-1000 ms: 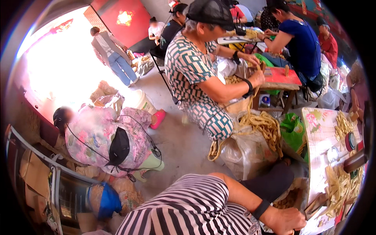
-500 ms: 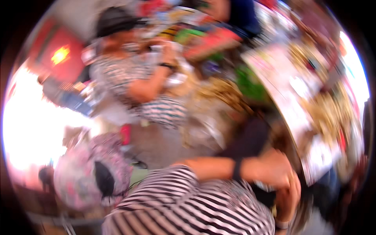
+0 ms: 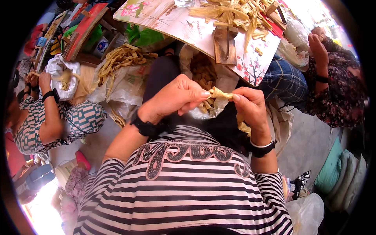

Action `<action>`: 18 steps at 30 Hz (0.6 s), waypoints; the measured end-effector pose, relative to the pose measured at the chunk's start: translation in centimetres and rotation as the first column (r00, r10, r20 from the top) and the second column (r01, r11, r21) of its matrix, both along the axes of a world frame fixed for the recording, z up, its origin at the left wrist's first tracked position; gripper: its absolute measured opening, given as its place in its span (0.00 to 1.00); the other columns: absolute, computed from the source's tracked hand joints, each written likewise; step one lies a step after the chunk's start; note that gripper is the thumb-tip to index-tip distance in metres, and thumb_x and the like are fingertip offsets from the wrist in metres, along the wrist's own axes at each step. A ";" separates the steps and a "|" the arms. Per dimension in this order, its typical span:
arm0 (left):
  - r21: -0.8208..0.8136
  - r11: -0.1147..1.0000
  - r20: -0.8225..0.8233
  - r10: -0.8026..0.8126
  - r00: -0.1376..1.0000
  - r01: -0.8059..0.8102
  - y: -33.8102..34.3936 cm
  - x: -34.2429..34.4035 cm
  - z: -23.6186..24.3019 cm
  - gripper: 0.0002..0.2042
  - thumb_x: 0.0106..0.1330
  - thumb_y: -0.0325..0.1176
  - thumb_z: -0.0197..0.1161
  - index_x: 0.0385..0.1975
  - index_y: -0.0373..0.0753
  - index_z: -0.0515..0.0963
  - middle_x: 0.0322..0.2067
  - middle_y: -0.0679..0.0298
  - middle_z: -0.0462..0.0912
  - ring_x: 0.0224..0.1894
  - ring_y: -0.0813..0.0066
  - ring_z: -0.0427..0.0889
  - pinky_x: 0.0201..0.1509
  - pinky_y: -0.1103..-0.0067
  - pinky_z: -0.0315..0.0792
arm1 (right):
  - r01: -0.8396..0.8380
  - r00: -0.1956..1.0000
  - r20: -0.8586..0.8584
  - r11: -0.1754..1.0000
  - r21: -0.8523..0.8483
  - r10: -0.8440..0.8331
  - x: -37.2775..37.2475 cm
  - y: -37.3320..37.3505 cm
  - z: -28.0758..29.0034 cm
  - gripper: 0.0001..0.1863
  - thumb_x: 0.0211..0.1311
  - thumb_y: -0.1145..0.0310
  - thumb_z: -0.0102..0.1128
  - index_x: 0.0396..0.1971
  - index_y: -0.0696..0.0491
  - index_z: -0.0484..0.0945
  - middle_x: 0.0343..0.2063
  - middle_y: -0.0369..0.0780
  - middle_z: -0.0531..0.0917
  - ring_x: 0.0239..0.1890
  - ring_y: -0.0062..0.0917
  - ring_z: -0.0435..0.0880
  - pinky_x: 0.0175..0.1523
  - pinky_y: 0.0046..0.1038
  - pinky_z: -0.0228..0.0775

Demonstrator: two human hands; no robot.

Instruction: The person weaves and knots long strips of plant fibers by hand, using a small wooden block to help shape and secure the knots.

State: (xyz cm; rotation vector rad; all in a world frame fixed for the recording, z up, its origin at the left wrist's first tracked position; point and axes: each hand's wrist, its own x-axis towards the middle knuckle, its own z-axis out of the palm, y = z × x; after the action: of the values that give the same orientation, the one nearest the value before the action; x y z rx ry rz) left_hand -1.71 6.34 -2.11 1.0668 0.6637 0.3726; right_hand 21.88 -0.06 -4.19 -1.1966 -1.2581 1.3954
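Observation:
In front of my chest, a tan, leathery-looking strip [image 3: 220,93] is wound into a small roll or knot. My left hand [image 3: 178,94] pinches the roll's left end between thumb and fingers. At its other end my right hand [image 3: 251,105] grips the strip, and a loose tail hangs below that palm. Just beyond my hands, a clear plastic bag [image 3: 228,80] stands open with several short tan rolled pieces [image 3: 203,72] inside. Part of the bag is hidden behind my hands.
Ahead stands a flower-patterned table [image 3: 168,19] bearing a heap of tan strips [image 3: 235,11] and a slotted wooden block [image 3: 225,47]. More strips [image 3: 117,64] lie on plastic at the left. People sit on both sides; stacked sacks [image 3: 340,176] are at the right.
The view has swung to the right and steadied from a blur. My hands, earlier together at the lower right, are now in the middle, apart, with the tan strip between them.

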 end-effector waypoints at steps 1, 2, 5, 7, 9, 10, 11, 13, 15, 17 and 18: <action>0.113 0.994 -0.161 0.023 0.987 -0.004 0.0 -0.4 0.4 0.21 0.65 0.42 0.55 0.12 0.35 0.74 0.08 0.69 0.70 0.08 0.87 0.64 0.10 0.87 0.55 | 0.004 1.000 0.023 1.000 0.008 -0.004 -0.1 0.1 -0.3 0.08 0.56 0.72 0.59 0.26 0.63 0.80 0.15 0.31 0.74 0.18 0.10 0.66 0.22 0.16 0.55; 0.127 0.991 -0.263 0.004 0.965 0.031 0.7 -1.3 -0.6 0.23 0.66 0.47 0.52 0.16 0.34 0.76 0.11 0.64 0.74 0.13 0.74 0.74 0.16 0.81 0.65 | 0.008 0.999 0.046 1.000 0.015 -0.009 -0.4 0.3 -0.3 0.08 0.56 0.72 0.59 0.26 0.63 0.80 0.15 0.31 0.74 0.18 0.10 0.66 0.23 0.16 0.55; 0.753 0.643 -0.403 0.284 0.870 0.139 1.2 -2.0 -0.6 0.22 0.65 0.49 0.51 0.20 0.35 0.78 0.16 0.57 0.78 0.22 0.59 0.79 0.26 0.74 0.71 | 0.003 0.997 0.083 1.000 0.005 -0.004 -1.1 0.5 -0.7 0.07 0.56 0.73 0.59 0.26 0.62 0.80 0.16 0.31 0.74 0.19 0.10 0.66 0.24 0.15 0.56; 0.741 0.613 -0.499 0.227 0.836 0.275 0.5 -1.2 1.7 0.17 0.62 0.45 0.55 0.38 0.36 0.76 0.30 0.56 0.79 0.35 0.58 0.79 0.39 0.73 0.72 | 0.020 0.996 0.084 1.000 -0.005 -0.019 -1.7 0.4 -0.6 0.07 0.56 0.73 0.59 0.26 0.62 0.80 0.16 0.31 0.75 0.19 0.10 0.67 0.24 0.15 0.57; 0.850 0.452 -0.408 0.243 0.880 0.270 -0.2 -0.2 1.8 0.17 0.59 0.42 0.59 0.41 0.36 0.74 0.33 0.55 0.79 0.35 0.57 0.79 0.39 0.72 0.72 | -0.005 0.992 0.125 0.999 0.049 -0.001 -2.4 0.6 -0.2 0.07 0.56 0.73 0.59 0.26 0.62 0.80 0.16 0.33 0.76 0.21 0.11 0.70 0.25 0.17 0.61; 0.809 0.491 -0.452 0.166 0.877 0.324 -0.3 0.4 1.8 0.18 0.57 0.39 0.62 0.45 0.38 0.73 0.37 0.53 0.78 0.37 0.55 0.78 0.40 0.71 0.72 | -0.028 0.989 0.145 0.998 0.053 0.021 -2.6 0.7 -0.1 0.07 0.56 0.73 0.60 0.26 0.62 0.80 0.15 0.34 0.76 0.20 0.11 0.70 0.25 0.17 0.62; 0.818 0.505 -0.384 0.122 0.915 0.276 -0.4 0.9 1.1 0.14 0.57 0.38 0.61 0.40 0.38 0.74 0.32 0.54 0.78 0.34 0.54 0.78 0.36 0.70 0.72 | -0.051 0.986 0.165 0.997 0.056 0.041 -2.6 0.8 0.1 0.07 0.56 0.73 0.60 0.26 0.62 0.79 0.15 0.34 0.76 0.20 0.11 0.70 0.25 0.17 0.62; 0.760 0.534 -0.481 0.077 0.873 0.372 0.0 1.2 0.4 0.10 0.57 0.37 0.61 0.34 0.38 0.75 0.26 0.56 0.77 0.30 0.54 0.77 0.32 0.69 0.70 | -0.086 0.967 0.241 0.996 0.016 0.080 -2.0 1.4 0.5 0.07 0.55 0.71 0.59 0.26 0.61 0.79 0.14 0.35 0.75 0.18 0.13 0.68 0.23 0.19 0.61; 0.819 0.498 -0.393 0.126 0.911 0.285 1.0 1.7 -0.5 0.08 0.56 0.35 0.61 0.30 0.38 0.75 0.23 0.56 0.75 0.27 0.55 0.76 0.29 0.68 0.68 | -0.152 0.922 0.351 0.987 -0.059 0.163 -0.7 2.3 1.5 0.08 0.55 0.71 0.59 0.26 0.61 0.79 0.13 0.36 0.74 0.18 0.13 0.68 0.24 0.20 0.61; 0.865 0.421 -0.379 0.189 0.906 0.274 3.2 2.5 -0.8 0.07 0.55 0.34 0.61 0.30 0.38 0.76 0.24 0.56 0.76 0.27 0.55 0.76 0.29 0.68 0.68 | -0.168 0.863 0.481 0.986 -0.017 0.155 0.5 4.2 2.0 0.08 0.56 0.70 0.56 0.26 0.60 0.77 0.13 0.39 0.73 0.19 0.19 0.70 0.25 0.23 0.63; 0.897 0.396 -0.305 0.235 0.923 0.195 4.7 3.0 -1.2 0.07 0.54 0.33 0.60 0.29 0.38 0.77 0.23 0.55 0.75 0.27 0.55 0.76 0.29 0.68 0.68 | -0.142 0.842 0.534 0.987 0.079 0.079 1.2 5.3 1.6 0.08 0.57 0.70 0.55 0.26 0.60 0.77 0.13 0.40 0.73 0.18 0.20 0.71 0.25 0.24 0.63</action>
State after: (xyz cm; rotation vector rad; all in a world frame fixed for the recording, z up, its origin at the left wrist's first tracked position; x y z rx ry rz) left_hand 1.29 11.07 -3.29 2.2961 0.8371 0.5890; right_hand 23.05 5.27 -2.62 -1.5070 -1.7906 1.0781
